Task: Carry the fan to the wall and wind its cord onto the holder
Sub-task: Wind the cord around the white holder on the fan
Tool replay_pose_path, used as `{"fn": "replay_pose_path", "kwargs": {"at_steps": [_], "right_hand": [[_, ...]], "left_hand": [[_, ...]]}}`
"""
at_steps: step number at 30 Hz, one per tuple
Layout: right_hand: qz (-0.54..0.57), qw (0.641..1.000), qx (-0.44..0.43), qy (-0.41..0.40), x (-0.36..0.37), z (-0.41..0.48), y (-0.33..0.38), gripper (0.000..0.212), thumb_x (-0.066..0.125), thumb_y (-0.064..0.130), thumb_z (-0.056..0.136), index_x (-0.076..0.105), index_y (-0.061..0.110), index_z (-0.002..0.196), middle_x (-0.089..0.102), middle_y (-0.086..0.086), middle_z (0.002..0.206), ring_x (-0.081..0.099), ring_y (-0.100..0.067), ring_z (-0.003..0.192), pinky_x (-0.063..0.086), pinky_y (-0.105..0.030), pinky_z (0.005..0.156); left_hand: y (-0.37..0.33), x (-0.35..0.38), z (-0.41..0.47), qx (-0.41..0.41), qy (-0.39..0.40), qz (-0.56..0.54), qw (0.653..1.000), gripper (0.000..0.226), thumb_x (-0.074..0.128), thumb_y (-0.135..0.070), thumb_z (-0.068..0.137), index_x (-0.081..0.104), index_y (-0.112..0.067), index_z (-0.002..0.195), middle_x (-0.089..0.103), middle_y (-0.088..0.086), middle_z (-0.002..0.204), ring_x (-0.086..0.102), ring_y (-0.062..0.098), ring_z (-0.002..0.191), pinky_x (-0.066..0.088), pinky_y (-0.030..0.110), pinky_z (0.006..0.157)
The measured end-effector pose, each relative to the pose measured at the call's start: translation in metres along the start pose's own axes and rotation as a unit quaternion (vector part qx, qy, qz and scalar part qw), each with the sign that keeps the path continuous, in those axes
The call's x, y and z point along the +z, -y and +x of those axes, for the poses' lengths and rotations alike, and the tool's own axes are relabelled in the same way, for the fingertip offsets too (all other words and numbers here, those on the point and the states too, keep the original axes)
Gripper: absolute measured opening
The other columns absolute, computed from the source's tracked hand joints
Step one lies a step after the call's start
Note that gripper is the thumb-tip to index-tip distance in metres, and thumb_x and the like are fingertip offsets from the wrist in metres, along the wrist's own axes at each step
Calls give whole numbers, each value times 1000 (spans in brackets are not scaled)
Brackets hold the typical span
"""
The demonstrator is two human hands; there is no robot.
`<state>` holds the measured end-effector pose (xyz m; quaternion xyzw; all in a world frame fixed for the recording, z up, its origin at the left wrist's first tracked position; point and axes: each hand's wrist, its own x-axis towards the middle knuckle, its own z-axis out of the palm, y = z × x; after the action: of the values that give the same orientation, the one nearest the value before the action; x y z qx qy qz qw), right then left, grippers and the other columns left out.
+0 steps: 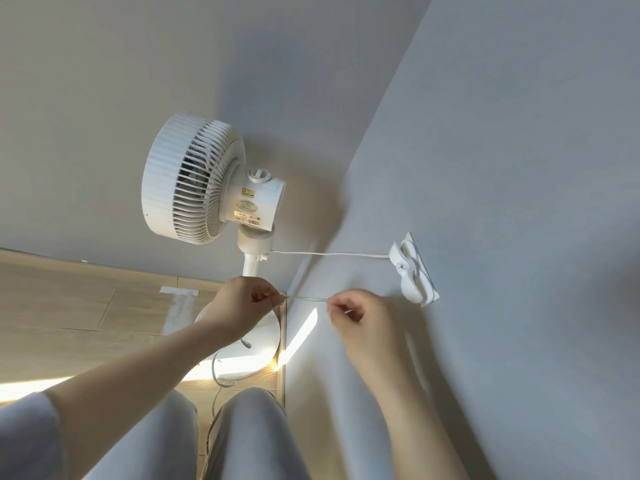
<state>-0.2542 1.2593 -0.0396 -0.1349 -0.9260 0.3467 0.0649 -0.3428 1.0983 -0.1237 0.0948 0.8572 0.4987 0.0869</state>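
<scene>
A white pedestal fan (194, 180) stands on the floor in the corner where two walls meet, its round base (256, 355) partly behind my left arm. A white cord holder (414, 271) is fixed on the right wall. The thin white cord (329, 253) runs taut from the fan's neck to the holder, where a few turns are wrapped. Below it, my left hand (239, 303) and my right hand (356, 317) each pinch a stretched length of cord (306, 298) between them. More cord lies loose by the base.
Light wooden floor (69, 306) lies to the left, with a strip of tape (178, 291) on it and a sunlit patch near the fan's base. My knees in grey trousers (249, 434) are at the bottom. Grey walls fill the rest.
</scene>
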Motion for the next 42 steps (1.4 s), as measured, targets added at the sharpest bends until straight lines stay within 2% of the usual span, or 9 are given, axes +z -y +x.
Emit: {"fn": "replay_pose_path", "kwargs": {"at_steps": [3, 6, 8, 12, 15, 20, 26, 31, 42], "right_hand": [[-164, 983, -85, 18, -17, 30, 20, 18, 60, 15, 86, 71, 22, 99, 65, 11, 89, 59, -4, 77, 49, -17, 82], [-289, 946, -109, 97, -25, 54, 32, 20, 65, 25, 84, 69, 27, 103, 61, 15, 95, 45, 4, 67, 32, -1, 69], [-314, 929, -96, 171, -20, 64, 40, 23, 70, 27, 80, 70, 26, 102, 62, 13, 94, 51, 2, 68, 31, -4, 60], [-339, 902, -85, 255, -3, 82, 47, 15, 74, 19, 73, 76, 21, 88, 71, 7, 83, 69, -18, 84, 55, -29, 72], [-366, 880, -93, 288, 1, 92, 50, 13, 72, 15, 73, 77, 17, 85, 75, -3, 87, 70, -21, 82, 56, -30, 72], [-382, 874, -109, 281, -2, 115, 51, 10, 66, 11, 76, 74, 13, 82, 71, -6, 70, 60, -12, 55, 49, -25, 64], [-340, 897, -78, 273, -16, 148, 48, 10, 62, 2, 79, 70, 1, 84, 65, -9, 62, 62, -15, 51, 57, -31, 67], [-342, 903, -58, 253, -29, 171, 48, 12, 60, 1, 82, 65, 10, 77, 65, -8, 58, 60, -3, 39, 53, -18, 55], [-395, 897, -38, 195, -58, 191, 62, 16, 53, 0, 81, 64, 9, 75, 68, -10, 61, 61, -8, 43, 51, -19, 55]], "left_hand": [[2, -1, 1, -2, 2, -12, 1000, 16, 66, -29, 84, 74, -15, 82, 69, 4, 70, 58, 14, 61, 46, 27, 59], [4, -5, 1, 3, -3, -31, 999, 13, 68, -26, 83, 74, -15, 79, 68, 1, 64, 56, 11, 55, 46, 26, 58], [6, -9, 1, 7, -9, -38, 999, 13, 69, -26, 82, 73, -15, 77, 67, -1, 61, 57, 10, 55, 45, 23, 56], [9, -13, 1, 18, -10, -39, 999, 13, 69, -26, 82, 73, -14, 80, 68, -1, 65, 57, 9, 57, 44, 20, 55], [11, -14, 4, 22, -13, -57, 998, 13, 69, -25, 82, 73, -13, 80, 68, -1, 65, 57, 10, 58, 45, 21, 57], [17, -10, 5, 24, 8, -42, 999, 18, 62, -25, 86, 69, -20, 71, 62, -6, 59, 55, 7, 53, 44, 21, 57], [20, -9, 4, 12, 31, -64, 997, 32, 55, -20, 90, 59, -30, 60, 60, -6, 55, 51, 0, 43, 38, 9, 45], [22, -13, 11, 13, 27, -70, 997, 38, 53, -19, 92, 55, -31, 55, 57, -7, 52, 49, 1, 41, 38, 10, 43], [15, -11, 18, 35, 14, -91, 995, 19, 51, -19, 92, 65, -17, 80, 60, -5, 61, 52, -2, 48, 40, 7, 47]]}}
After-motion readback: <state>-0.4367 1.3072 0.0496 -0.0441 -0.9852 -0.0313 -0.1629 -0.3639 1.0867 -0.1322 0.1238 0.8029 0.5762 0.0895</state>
